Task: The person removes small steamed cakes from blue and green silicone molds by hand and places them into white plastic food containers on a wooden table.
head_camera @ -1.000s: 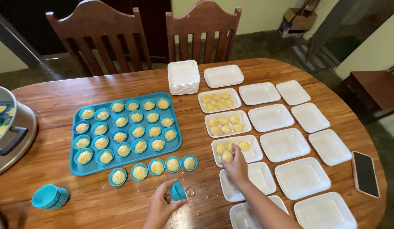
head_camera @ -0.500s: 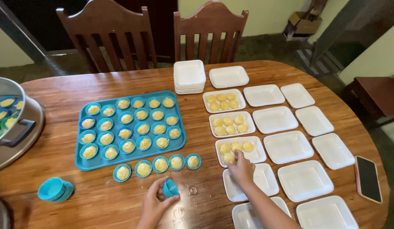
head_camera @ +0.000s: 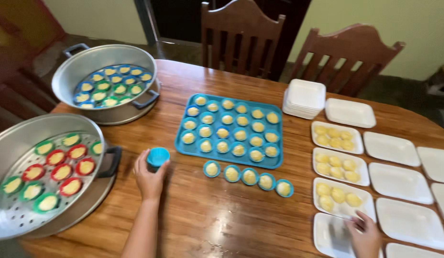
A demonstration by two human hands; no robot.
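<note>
Leftward since the earlier frame, the left hand (head_camera: 150,177) now grips an empty blue cup (head_camera: 158,156) on the surface (head_camera: 222,220), beside the near steamer tray (head_camera: 49,179); right hand (head_camera: 365,234), fingers loosely curled, rests on a white foam tray (head_camera: 327,234).

My left hand (head_camera: 150,179) grips a smooth blue plastic cup (head_camera: 158,156). The tabletop (head_camera: 217,215) is varnished wood with a soft gloss. Both steamer pans (head_camera: 88,64) are dull brushed metal. The white trays (head_camera: 399,182) look like matt foam, the blue tray (head_camera: 230,130) like smooth plastic.
</note>
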